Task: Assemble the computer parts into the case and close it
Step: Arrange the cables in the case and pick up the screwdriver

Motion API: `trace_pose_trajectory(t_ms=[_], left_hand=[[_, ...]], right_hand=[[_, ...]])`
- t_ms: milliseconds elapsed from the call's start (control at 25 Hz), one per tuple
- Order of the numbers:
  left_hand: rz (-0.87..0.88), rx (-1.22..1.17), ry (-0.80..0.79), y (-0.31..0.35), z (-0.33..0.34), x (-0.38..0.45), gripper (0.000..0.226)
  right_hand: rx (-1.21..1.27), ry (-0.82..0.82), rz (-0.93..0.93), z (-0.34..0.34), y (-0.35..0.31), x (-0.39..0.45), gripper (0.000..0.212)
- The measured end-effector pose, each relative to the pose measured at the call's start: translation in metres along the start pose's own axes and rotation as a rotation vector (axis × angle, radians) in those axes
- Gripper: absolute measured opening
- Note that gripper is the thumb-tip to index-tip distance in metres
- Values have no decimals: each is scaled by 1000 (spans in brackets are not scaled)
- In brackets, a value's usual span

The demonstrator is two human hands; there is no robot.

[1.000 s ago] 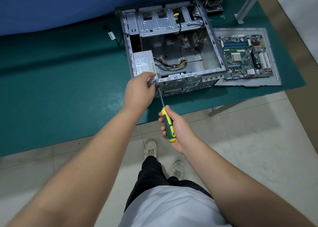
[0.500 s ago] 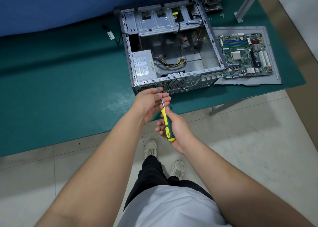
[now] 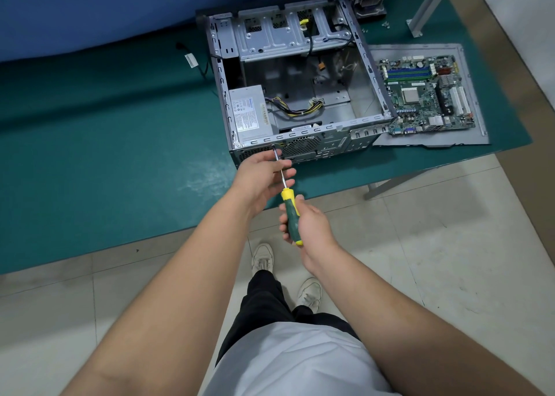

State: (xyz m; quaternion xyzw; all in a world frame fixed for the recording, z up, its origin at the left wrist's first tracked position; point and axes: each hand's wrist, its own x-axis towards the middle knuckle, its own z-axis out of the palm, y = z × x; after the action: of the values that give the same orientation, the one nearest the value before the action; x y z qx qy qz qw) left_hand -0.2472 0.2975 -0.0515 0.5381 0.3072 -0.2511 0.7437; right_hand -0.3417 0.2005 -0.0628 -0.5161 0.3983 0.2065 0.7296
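The right hand [image 3: 309, 224] grips the screwdriver [image 3: 290, 212] handle, its tip at the rear of the open computer case [image 3: 300, 80] on the green table [image 3: 105, 155]; the left hand [image 3: 261, 176] lies open, fingers relaxed along the shaft.

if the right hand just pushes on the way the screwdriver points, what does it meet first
Most likely the rear panel of the computer case. The right hand grips the screwdriver, whose tip sits at the panel's upper left corner, by the power supply. The left hand steadies the shaft. Depth is hard to judge.
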Motion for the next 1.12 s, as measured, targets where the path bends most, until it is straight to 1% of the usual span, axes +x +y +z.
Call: trace_pose_trajectory(t_ms=[40, 120, 200, 240, 360, 440, 520, 640, 720, 760, 800, 880, 960, 1040, 1120], left_hand=[[-7, -11, -34, 0, -1, -1, 30], [21, 30, -44, 0, -1, -3, 35], [52, 79, -1, 1, 1, -4, 36], [62, 103, 33, 1, 2, -4, 36], [97, 186, 133, 1, 4, -2, 39], [131, 227, 165, -1, 7, -2, 40], [156, 209, 172, -2, 9, -3, 38], [123, 97, 117, 0, 11, -6, 35], [103, 74, 99, 2, 10, -7, 37], [101, 77, 99, 2, 10, -7, 38], [101, 84, 102, 3, 11, -7, 38], [101, 89, 110, 3, 12, -7, 38], [96, 78, 120, 2, 14, -7, 38], [95, 71, 133, 2, 14, -7, 39], [96, 66, 139, 2, 12, -5, 39]], right_hand=[[20, -4, 27, -1, -2, 2, 42], [3, -29, 14, -3, -4, 3, 38], [-95, -18, -73, -4, -1, 3, 30], [-137, -3, -118, -5, 1, 3, 31], [-124, 41, -173, -6, 6, 2, 32], [-79, 37, -144, -5, 4, 1, 25], [-11, -19, -91, 0, 2, -2, 20], [152, -108, 57, 2, -2, -6, 24], [246, -161, 147, -1, -5, -8, 27], [246, -172, 152, -2, -6, -9, 28], [202, -159, 119, -2, -6, -10, 28], [33, -79, -23, 1, -5, -9, 25], [-50, -7, -118, 5, -5, -8, 23], [53, -30, -65, 6, -6, -8, 22], [218, -121, 57, 7, -8, -9, 22]])
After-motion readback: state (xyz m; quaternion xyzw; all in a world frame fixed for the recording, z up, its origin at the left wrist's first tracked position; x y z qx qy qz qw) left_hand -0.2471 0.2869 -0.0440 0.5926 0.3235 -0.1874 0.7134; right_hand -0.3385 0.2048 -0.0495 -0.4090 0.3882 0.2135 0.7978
